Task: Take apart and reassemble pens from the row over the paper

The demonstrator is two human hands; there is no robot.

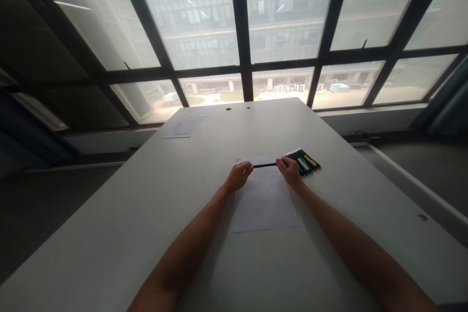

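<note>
"Beyond the far edge of the white table [120, 234], what is present?"

"A dark-framed window [243, 29]. Loose papers [185, 124] lie at the table's far left; two small dark discs [228, 108] sit near the far edge."

"State any obstruction near the hands."

"A row of pens [310, 161], dark with white, teal and yellow parts, lies just right of the paper sheet [266, 209]. The right hand [289, 171] covers part of the row from view."

"Specify the held item."

"A black rod [265, 165]: thin, straight, nearly level, positioned over the sheet's far end. The left hand [239, 176] and right hand stand apart, each pinching one end. Contact between rod and sheet cannot be determined."
</note>
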